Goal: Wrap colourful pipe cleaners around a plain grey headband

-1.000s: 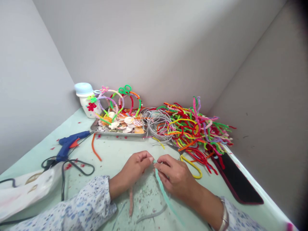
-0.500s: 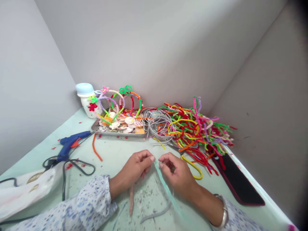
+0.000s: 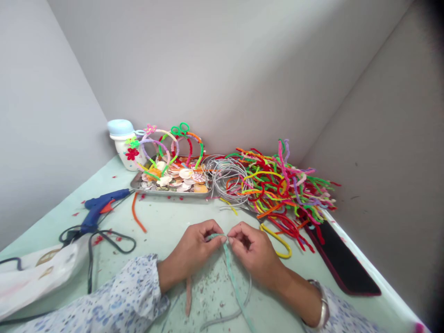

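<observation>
My left hand (image 3: 199,245) pinches a mint-green pipe cleaner (image 3: 233,282) between thumb and forefinger. Its long end hangs down over the table toward the bottom edge, and a short piece shows along the forefinger. Close beside it, almost touching fingertip to fingertip, my right hand (image 3: 255,252) is closed in a pinch; what it grips is hidden. A grey wire or cord (image 3: 225,318) curves over the table from under the right hand. Below the left hand a brownish-pink strip (image 3: 188,296) lies on the table.
Behind the hands stands a metal tray (image 3: 169,192) of shells with decorated headbands (image 3: 161,143). Coiled wire (image 3: 231,182) and a pile of colourful pipe cleaners (image 3: 284,185) lie right, near yellow-handled scissors (image 3: 282,247) and a black panel (image 3: 343,259). A blue glue gun (image 3: 99,208) with its cord lies left.
My fingertips have come closer together and slightly lower. The pipe cleaner now bends over my left forefinger, and its hanging end has swung left.
</observation>
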Available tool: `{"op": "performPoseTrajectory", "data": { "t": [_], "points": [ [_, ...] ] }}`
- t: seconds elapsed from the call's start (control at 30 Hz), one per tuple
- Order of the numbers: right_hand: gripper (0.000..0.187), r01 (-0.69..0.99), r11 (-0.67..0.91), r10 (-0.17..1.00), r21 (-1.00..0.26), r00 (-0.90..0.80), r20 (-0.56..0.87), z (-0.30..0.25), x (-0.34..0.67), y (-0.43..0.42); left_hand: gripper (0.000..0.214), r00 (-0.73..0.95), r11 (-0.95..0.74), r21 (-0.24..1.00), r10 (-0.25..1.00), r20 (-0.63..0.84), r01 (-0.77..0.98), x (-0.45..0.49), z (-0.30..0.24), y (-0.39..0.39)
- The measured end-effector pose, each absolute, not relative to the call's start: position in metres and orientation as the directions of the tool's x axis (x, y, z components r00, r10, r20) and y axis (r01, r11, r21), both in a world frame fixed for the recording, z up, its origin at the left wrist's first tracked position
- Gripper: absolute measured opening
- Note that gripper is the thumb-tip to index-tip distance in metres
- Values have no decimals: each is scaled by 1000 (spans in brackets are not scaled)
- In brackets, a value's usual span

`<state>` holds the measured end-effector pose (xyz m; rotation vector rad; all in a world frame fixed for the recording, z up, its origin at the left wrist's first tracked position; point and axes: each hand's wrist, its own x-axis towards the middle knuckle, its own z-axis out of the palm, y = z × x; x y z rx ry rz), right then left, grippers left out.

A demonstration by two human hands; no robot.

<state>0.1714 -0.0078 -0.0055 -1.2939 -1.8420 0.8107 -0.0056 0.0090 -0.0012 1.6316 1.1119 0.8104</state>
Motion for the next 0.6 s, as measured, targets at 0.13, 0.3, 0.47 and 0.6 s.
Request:
{"op": "performPoseTrajectory", "data": {
  "t": [0.13,0.3,0.47,0.6],
  "points": [
    [5,477,286,952,-831,-238,191,-6,171,-9,13,367,-195,920,928,62,339,-6,1,6],
    [5,445,254,959,-859,-234,162,-6,171,-7,14,370,-211,899,927,61,383,-6,-1,6],
    [5,427,238,961,-872,-233,149,-6,171,-5,13,372,-191,902,927,37,386,-6,-5,8],
    [5,420,222,963,-880,-238,129,-6,170,-6,10,350,-190,907,935,51,376,-6,-5,7]
  ]
}}
